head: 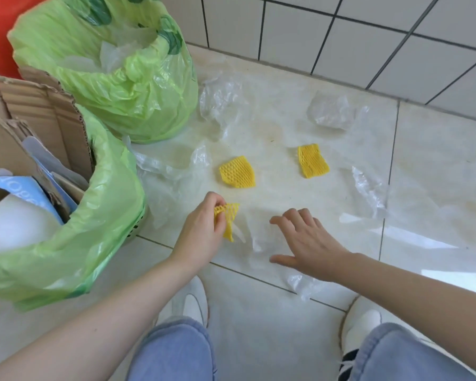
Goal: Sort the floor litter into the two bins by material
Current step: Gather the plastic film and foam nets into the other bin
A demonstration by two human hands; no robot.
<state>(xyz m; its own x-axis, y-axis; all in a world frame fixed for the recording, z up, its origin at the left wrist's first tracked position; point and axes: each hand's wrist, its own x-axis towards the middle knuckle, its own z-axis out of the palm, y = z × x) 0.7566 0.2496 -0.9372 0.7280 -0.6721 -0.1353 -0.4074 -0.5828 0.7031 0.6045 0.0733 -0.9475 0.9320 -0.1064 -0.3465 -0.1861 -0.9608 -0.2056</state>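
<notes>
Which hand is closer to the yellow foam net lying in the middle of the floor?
Left. The left hand, pinching another yellow net, sits just below the middle foam net. The right hand hovers open farther down and to its right, over clear plastic film.

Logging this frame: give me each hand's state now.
Left hand: pinches a yellow foam net.
Right hand: open, fingers spread over clear plastic film, gripping nothing.

Bright daylight; floor glare; edges warped
</notes>
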